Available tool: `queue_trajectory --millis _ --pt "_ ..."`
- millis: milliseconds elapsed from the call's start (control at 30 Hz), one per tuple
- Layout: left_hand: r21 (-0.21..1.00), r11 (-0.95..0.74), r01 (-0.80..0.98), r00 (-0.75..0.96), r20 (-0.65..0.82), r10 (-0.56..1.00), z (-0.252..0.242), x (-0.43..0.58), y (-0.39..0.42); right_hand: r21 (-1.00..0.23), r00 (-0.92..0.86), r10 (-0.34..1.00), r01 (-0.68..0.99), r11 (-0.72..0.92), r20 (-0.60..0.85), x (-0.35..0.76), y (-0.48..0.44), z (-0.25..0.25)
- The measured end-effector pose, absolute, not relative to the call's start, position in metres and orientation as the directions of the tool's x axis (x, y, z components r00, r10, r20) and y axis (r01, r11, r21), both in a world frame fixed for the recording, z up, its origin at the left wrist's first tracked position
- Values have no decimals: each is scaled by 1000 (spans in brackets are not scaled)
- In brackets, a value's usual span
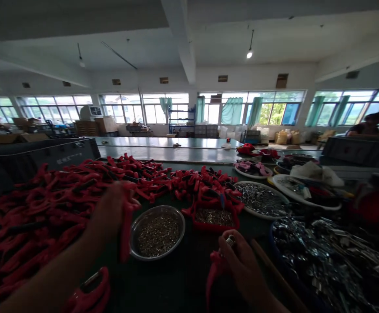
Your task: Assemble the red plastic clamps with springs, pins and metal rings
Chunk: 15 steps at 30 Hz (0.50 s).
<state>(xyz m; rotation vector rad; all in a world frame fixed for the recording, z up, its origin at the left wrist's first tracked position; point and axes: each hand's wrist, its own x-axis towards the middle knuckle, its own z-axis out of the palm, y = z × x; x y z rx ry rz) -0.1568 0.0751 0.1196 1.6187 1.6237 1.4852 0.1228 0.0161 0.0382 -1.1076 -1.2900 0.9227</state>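
Note:
My left hand (107,211), blurred by motion, is closed around a red plastic handle (125,234) that hangs down beside a round metal bowl (179,239) of small metal pieces. The fingers of my right hand (241,261) pinch a small coiled metal spring (230,240). Another curved red handle (213,274) hangs just under those fingers; whether the hand grips it too is hard to see. Ahead of my right hand, a red tray (237,222) contains more small metal pieces. Loose red handles (58,204) lie heaped on the left, under and around my left forearm.
A blue-rimmed basin (272,243) of shiny metal parts is at the right. Behind it sit white trays (306,201) of parts. Dark crates (75,154) stand at both sides. A wooden stick (274,271) lies right of my right hand. A person (368,124) is at the far right.

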Motion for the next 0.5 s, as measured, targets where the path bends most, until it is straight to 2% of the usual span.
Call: queue_trajectory --millis 33,100,133,200,267,367,500 --pt "914 -263 310 -132 315 940 111 -122 66 -963 62 962 61 263 267 118 13 42" --pt "977 -156 146 91 144 985 87 -61 49 -952 24 955 83 294 297 111 4 47" --pt "991 -112 73 150 101 984 75 -37 42 -943 17 949 113 312 316 110 -1 48" --pt "991 -133 -18 154 134 979 57 -6 33 -926 46 939 187 328 342 110 -8 46" --pt "983 -184 -27 114 186 976 49 8 29 -923 92 938 233 307 335 115 -12 41" --pt "982 -186 9 100 185 978 49 14 30 -927 160 932 247 282 326 126 -14 37" --pt "943 -303 141 85 293 952 55 19 29 -921 211 911 250 300 354 139 -13 40"
